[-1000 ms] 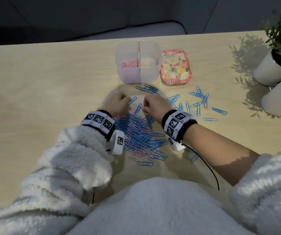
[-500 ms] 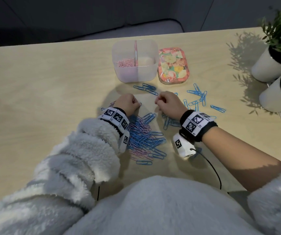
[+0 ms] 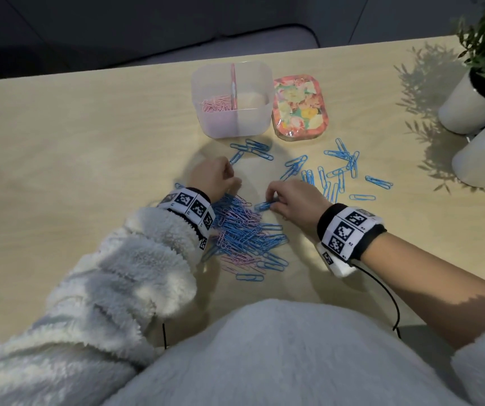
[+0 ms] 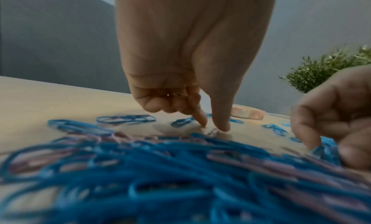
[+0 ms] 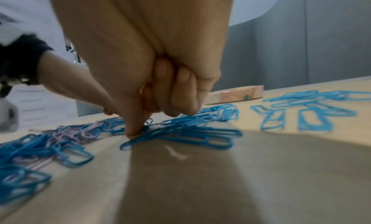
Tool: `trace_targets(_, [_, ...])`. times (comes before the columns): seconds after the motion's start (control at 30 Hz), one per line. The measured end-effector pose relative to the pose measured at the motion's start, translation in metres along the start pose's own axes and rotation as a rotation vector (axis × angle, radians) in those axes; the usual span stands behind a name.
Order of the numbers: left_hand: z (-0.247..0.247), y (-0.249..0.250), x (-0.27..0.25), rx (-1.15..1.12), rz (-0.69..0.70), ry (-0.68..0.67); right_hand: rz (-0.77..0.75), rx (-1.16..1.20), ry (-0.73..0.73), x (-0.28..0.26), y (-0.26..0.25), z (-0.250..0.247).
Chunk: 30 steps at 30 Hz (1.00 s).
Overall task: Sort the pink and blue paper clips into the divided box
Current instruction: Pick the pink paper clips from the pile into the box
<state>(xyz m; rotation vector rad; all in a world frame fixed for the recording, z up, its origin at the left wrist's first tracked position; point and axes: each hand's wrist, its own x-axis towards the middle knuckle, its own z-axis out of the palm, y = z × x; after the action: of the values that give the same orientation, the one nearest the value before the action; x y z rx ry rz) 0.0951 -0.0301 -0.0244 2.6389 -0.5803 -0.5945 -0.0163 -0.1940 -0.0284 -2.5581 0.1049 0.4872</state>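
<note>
A mixed pile of blue and pink paper clips lies between my wrists. My left hand is at the pile's far left edge. Its thumb and forefinger point down and pinch a pale pink clip on the table, with the other fingers curled. My right hand pinches a blue clip at the pile's far right edge, with the thumb pressing on it. The clear divided box stands beyond, with pink clips in its left compartment. The right compartment looks empty.
A floral lid lies right of the box. Loose blue clips are scattered right of my right hand, and a few more lie before the box. Two white plant pots stand at the table's right edge.
A second ago both hands worked close together at the pile's far edge. They have moved apart, and the right hand now pinches a blue clip.
</note>
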Motion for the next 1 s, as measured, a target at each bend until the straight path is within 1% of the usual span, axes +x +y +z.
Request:
trace_targets(0.1, [0.007, 0.001, -0.005, -0.009, 0.022, 0.002, 0.075, 0.016, -0.004, -0.003, 0.014, -0.004])
trace_targets(0.2, [0.009, 0.004, -0.007, 0.048, 0.058, 0.001, 0.180, 0.052, 0.123, -0.003, 0.019, -0.013])
trace_targets(0.27, [0.009, 0.002, -0.008, 0.089, 0.087, -0.028, 0.193, 0.039, 0.215, -0.001, 0.010, -0.018])
trace_targets(0.33, [0.009, -0.003, -0.010, 0.024, 0.092, -0.031, 0.125, 0.027, 0.209, 0.004, -0.008, -0.017])
trace_targets(0.47, [0.001, -0.011, -0.022, -0.201, 0.045, -0.004, -0.005, 0.026, 0.080, 0.021, -0.038, -0.003])
trace_targets(0.53, [-0.001, -0.014, -0.027, -0.297, -0.005, -0.004, -0.069, -0.042, 0.031, 0.027, -0.045, 0.001])
trace_targets(0.63, [0.003, -0.019, -0.029, -0.397, -0.066, -0.058, -0.127, -0.135, 0.003, 0.028, -0.048, 0.004])
trace_targets(0.7, [0.006, -0.019, -0.032, -0.338, -0.046, -0.094, -0.139, -0.173, 0.010, 0.026, -0.047, 0.005])
trace_targets(0.77, [0.008, -0.017, -0.034, -0.186, 0.021, -0.095, -0.140, -0.201, 0.028, 0.023, -0.045, 0.006])
trace_targets(0.87, [0.007, -0.020, -0.038, -0.033, 0.087, -0.057, -0.105, -0.231, 0.046, 0.017, -0.036, 0.004])
trace_targets(1.0, [-0.002, -0.032, -0.039, 0.046, 0.081, 0.009, -0.045, -0.208, 0.045, 0.010, -0.021, 0.003])
